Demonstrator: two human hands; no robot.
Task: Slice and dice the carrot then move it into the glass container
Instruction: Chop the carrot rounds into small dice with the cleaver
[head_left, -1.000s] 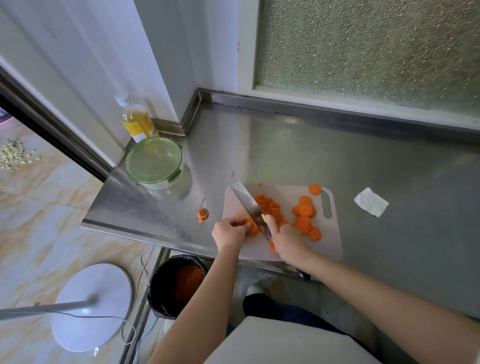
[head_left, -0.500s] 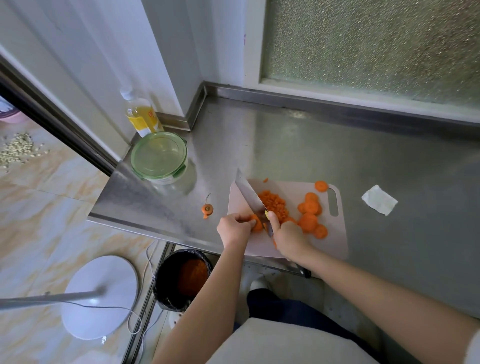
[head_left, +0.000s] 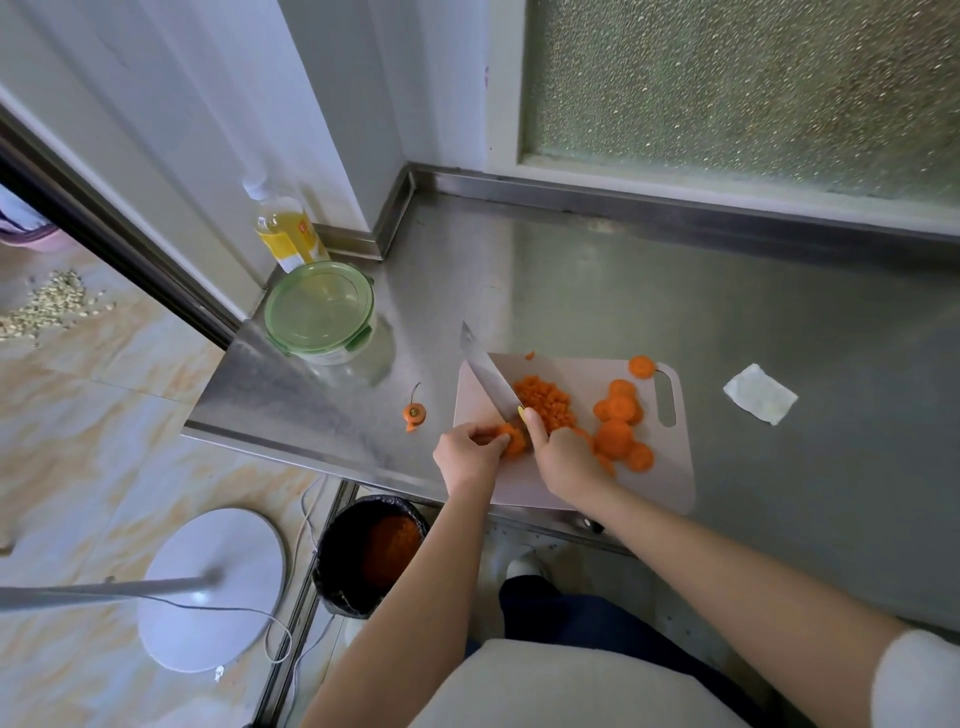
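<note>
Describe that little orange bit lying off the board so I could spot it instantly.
Start at the steel counter and find the pale cutting board near its front edge. Just left of the board, alone on bare metal, lies the carrot top. Unlike the flat carrot slices on the board, it keeps a thin dark stem curling up.

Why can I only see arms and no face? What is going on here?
The camera sits on the person's head and looks down, so you only see their arms. No machine here, just two hands. The right hand holds a knife. The left hand holds carrot slices steady on the cutting board. The board also carries a pile of tiny carrot cubes and round slices. Beside the board on the metal counter stand a glass container with its green lid on and a bottle.
</note>
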